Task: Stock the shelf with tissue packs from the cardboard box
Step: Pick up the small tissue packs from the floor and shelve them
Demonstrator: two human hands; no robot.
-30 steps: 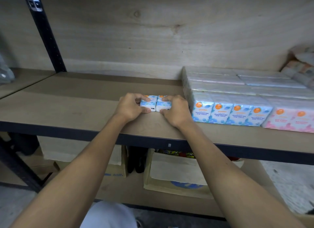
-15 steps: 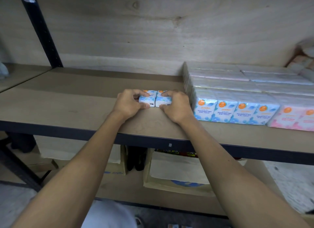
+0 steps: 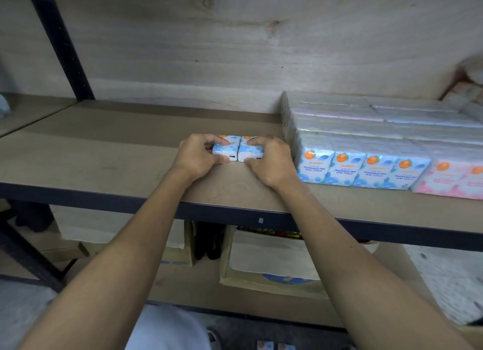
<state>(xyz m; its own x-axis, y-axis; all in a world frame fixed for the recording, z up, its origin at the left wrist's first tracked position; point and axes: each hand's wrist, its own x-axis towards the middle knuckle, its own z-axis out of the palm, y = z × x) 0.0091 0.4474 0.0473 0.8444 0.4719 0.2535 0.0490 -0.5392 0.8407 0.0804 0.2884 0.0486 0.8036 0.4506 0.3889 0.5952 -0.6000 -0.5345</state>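
Hands are extended forward over the front edge of the shelf (image 3: 104, 146), forearms roughly parallel, wrists resting low on the board. The left hand (image 3: 198, 157) is curled around the left small tissue pack (image 3: 226, 151), thumb pressed at its near corner and fingers hooked over its far edge. The right hand (image 3: 271, 161) is closed the same way on the right small tissue pack (image 3: 248, 151). Both packs lie flat on the shelf, touching side by side, a short way back from the front edge and near its middle.

Just beside the right hand, a block of blue tissue packs (image 3: 347, 166) is stood upright in rows reaching to the back wall; pink tissue packs (image 3: 449, 177) adjoin it toward the right end. The right hand's knuckles are close to the blue block; contact cannot be confirmed. A dark metal upright (image 3: 62, 46) is noted at the left rear corner. Below the shelf, a cardboard box (image 3: 271, 263) with pale flaps is seen on the lower level, partly hidden by the shelf's dark front rail.

Compared with half a second ago, the grip on both packs is unchanged and the pair sits at much the same spot; only slight framing shift is recorded.
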